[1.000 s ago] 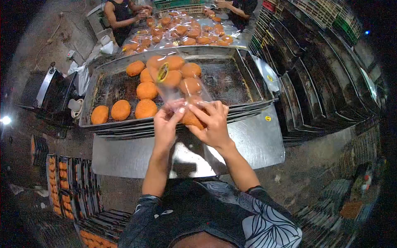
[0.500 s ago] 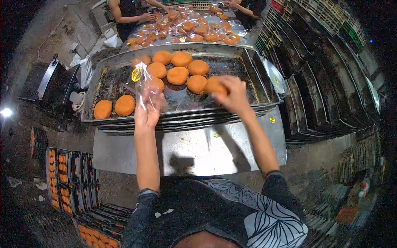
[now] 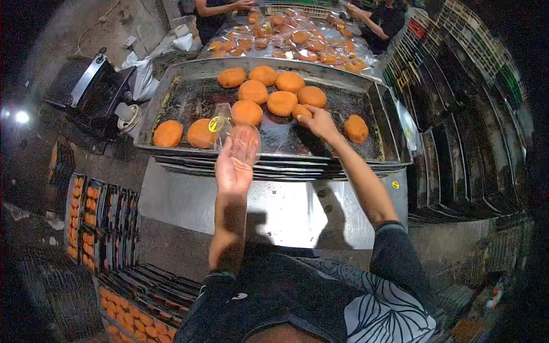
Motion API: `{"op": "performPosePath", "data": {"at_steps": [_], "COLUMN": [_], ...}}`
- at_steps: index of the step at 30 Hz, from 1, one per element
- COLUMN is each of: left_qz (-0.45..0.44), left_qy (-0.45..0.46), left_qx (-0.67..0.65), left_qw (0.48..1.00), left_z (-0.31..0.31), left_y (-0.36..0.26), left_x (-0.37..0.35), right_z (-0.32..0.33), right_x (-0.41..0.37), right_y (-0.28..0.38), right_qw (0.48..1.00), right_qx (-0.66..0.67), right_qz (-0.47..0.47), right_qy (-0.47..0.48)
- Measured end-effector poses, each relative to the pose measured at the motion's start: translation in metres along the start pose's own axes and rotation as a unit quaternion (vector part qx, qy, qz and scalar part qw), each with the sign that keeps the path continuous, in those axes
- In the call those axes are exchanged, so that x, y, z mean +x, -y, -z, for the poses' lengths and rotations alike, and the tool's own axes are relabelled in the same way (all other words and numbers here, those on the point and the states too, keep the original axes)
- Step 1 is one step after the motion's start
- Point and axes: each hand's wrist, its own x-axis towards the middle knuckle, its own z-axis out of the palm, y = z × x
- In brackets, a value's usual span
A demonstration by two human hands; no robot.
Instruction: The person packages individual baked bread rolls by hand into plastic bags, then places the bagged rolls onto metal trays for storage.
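My left hand point(image 3: 235, 163) is palm up over the front edge of a dark metal tray point(image 3: 189, 102), with a clear plastic bag point(image 3: 223, 111) around its fingers. A yellow label point(image 3: 216, 123) shows on the bag. Toward the tray's right side, my right hand point(image 3: 319, 123) grips a round orange-brown bun point(image 3: 301, 112) between thumb and fingers. Several more buns point(image 3: 282, 103) lie in a cluster beside and behind that one. One bun point(image 3: 356, 129) sits apart at the right, and another bun point(image 3: 168, 134) lies at the front left.
Behind the tray, bagged buns point(image 3: 309, 46) cover a table, with co-workers' arms point(image 3: 226, 8) at its far end. Stacked dark trays point(image 3: 457, 143) stand on the right. Racks of buns point(image 3: 86, 217) are at the lower left. A metal tabletop point(image 3: 183, 197) extends in front.
My right hand has left the rightmost bun, which now lies alone, and has moved left onto another bun. My left hand and the bag are lower against the tray. The view has shifted.
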Motion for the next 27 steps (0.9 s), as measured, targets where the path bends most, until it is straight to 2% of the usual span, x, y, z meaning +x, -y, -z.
{"op": "performPosePath", "data": {"at_steps": [1,3,5,6,7,8,9,10,11,12,15,17,19,21,23,24,25,27], "left_qz": [-0.009,-0.029,-0.06,-0.056,-0.091,-0.123,-0.107,-0.151,-0.195,-0.211,-0.223,-0.186,-0.169,-0.175,-0.063,0.016,0.019,-0.034], "left_qy": [-0.015,-0.026,-0.06,-0.06,-0.047,-0.03,-0.022,0.019,0.062,0.096,0.15,0.176,0.163,0.176,0.223,0.216,0.217,0.214], "left_qx": [-0.011,-0.001,0.0,0.005,0.037,0.069,0.077,0.123,0.165,0.163,0.148,0.11,0.124,0.154,0.157,0.087,0.088,0.192], "left_qw": [1.0,0.999,0.996,0.997,0.994,0.99,0.991,0.981,0.965,0.959,0.952,0.96,0.964,0.956,0.96,0.973,0.972,0.957], "left_z": [0.0,-0.006,-0.008,-0.011,-0.016,-0.02,-0.022,-0.023,-0.026,-0.033,-0.026,-0.029,-0.034,-0.039,-0.039,-0.032,-0.028,-0.025], "left_y": [-0.002,-0.005,-0.003,0.0,0.006,0.014,0.021,0.03,0.037,0.042,0.051,0.057,0.068,0.07,0.06,0.06,0.065,0.08], "left_x": [0.001,-0.005,-0.006,-0.01,-0.016,-0.021,-0.027,-0.033,-0.036,-0.039,-0.037,-0.037,-0.041,-0.042,-0.039,-0.032,-0.032,-0.041], "right_z": [0.012,0.024,0.043,0.044,0.044,0.052,0.06,0.061,0.063,0.066,0.053,0.049,0.049,0.049,0.041,0.045,0.037,0.03], "right_x": [-0.012,-0.062,-0.097,-0.098,-0.102,-0.105,-0.107,-0.107,-0.104,-0.105,-0.129,-0.132,-0.131,-0.129,-0.133,-0.141,-0.145,-0.145], "right_y": [0.018,0.069,0.113,0.12,0.125,0.139,0.149,0.151,0.152,0.151,0.135,0.135,0.135,0.128,0.123,0.124,0.123,0.128], "right_qw": [0.995,0.966,0.917,0.868,0.806,0.796,0.784,0.787,0.816,0.842,0.86,0.869,0.891,0.893,0.904,0.909,0.908,0.913], "right_qx": [0.094,0.01,-0.033,-0.073,-0.116,-0.151,-0.19,-0.202,-0.184,-0.162,-0.103,-0.072,-0.054,-0.051,0.101,0.085,0.087,0.064], "right_qz": [-0.008,0.112,0.218,0.305,0.382,0.418,0.45,0.436,0.414,0.395,0.387,0.376,0.271,0.258,0.243,0.277,0.256,0.181], "right_qy": [-0.019,-0.232,-0.332,-0.386,-0.437,-0.41,-0.382,-0.387,-0.359,-0.33,-0.316,-0.314,-0.361,-0.366,-0.336,-0.3,-0.32,-0.359]}}
